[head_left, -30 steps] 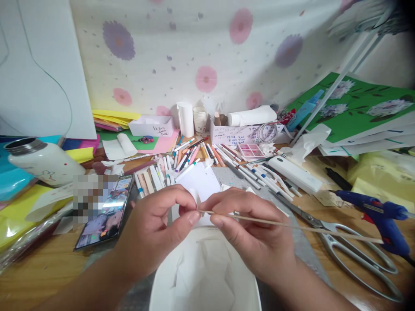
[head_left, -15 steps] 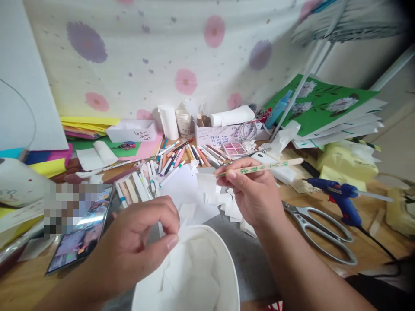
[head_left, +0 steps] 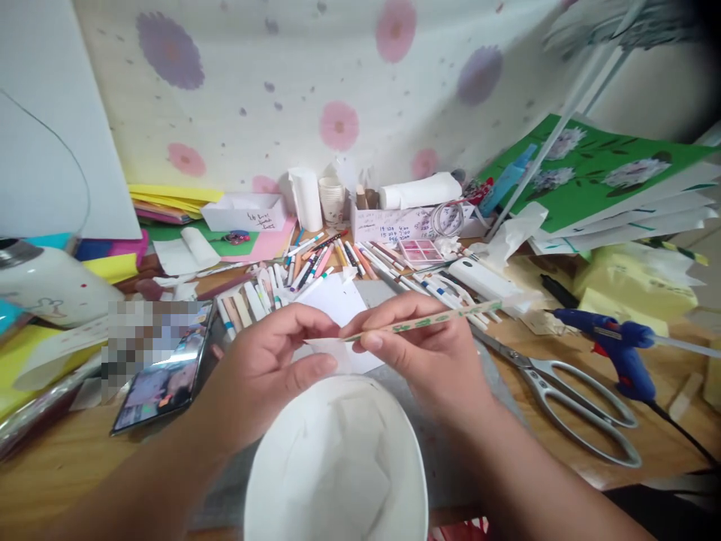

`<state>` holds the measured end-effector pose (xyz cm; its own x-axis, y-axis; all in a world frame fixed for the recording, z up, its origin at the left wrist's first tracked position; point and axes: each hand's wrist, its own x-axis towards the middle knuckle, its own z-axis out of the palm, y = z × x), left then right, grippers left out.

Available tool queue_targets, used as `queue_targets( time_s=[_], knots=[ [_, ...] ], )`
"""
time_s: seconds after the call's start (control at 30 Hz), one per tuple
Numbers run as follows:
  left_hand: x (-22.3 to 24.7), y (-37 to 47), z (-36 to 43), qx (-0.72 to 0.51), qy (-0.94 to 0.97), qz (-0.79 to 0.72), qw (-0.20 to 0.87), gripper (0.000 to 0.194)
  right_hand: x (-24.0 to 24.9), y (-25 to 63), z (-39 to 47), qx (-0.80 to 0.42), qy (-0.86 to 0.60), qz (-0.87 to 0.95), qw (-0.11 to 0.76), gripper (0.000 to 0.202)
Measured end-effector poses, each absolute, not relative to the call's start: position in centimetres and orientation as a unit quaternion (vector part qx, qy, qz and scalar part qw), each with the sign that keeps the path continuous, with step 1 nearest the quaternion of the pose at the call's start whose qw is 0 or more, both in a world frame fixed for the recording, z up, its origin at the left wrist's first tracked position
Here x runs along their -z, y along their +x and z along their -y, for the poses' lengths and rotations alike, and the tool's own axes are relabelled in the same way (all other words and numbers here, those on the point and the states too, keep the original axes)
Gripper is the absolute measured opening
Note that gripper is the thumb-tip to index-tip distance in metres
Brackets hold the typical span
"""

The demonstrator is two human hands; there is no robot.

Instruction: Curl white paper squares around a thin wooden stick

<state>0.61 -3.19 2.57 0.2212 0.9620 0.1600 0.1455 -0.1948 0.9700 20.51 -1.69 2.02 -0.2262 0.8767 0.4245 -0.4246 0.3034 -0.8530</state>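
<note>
My right hand (head_left: pixel 420 349) pinches a flat wooden stick (head_left: pixel 444 318) with green lettering, its far end pointing right. The stick's near tip meets a small piece of white paper (head_left: pixel 327 350). That paper lies between the thumb and fingers of my left hand (head_left: pixel 276 357), which are closed on it. Below both hands stands a white round tub (head_left: pixel 417 458), open at the top. Overlapping paper pieces (head_left: pixel 360 443) appear to line its inside. A white sheet (head_left: pixel 338 297) lies behind the hands.
Scissors (head_left: pixel 557 394) and a blue glue gun (head_left: pixel 613 346) lie to the right. On the left rests a phone (head_left: pixel 161 383). Many markers (head_left: pixel 321 263) spread across the back, before a white box (head_left: pixel 394 222) and paper cups (head_left: pixel 331 199). A white bottle (head_left: pixel 50 285) lies far left.
My right hand has moved down and left with the stick, bringing small paper to my left hand. My left hand has closed on that paper. The view has shifted slightly.
</note>
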Motion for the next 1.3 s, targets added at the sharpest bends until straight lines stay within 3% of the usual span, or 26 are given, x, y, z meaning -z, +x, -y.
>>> queue_targets(
  time_s=[0.3, 0.5, 0.83, 1.3],
  knots=[
    [-1.7, 0.5, 3.7, -0.448, 0.516, -0.407, 0.606, 0.03, -2.3, 20.5, 2.3, -0.468, -0.176, 0.605, 0.62, 0.015],
    [-2.2, 1.0, 3.8, -0.449, 0.456, -0.373, 0.671, 0.028, -2.2, 20.4, 2.8, -0.412, -0.163, 0.659, 0.608, 0.014],
    [-2.1, 1.0, 3.5, -0.463, 0.442, -0.325, 0.697, 0.023, -2.5, 20.4, 3.0, -0.413, -0.166, 0.664, 0.601, 0.014],
    [-1.8, 1.5, 3.8, -0.455, 0.445, -0.34, 0.692, 0.039, -1.8, 21.0, 3.4, -0.37, -0.253, 0.691, 0.567, 0.02]
  ],
)
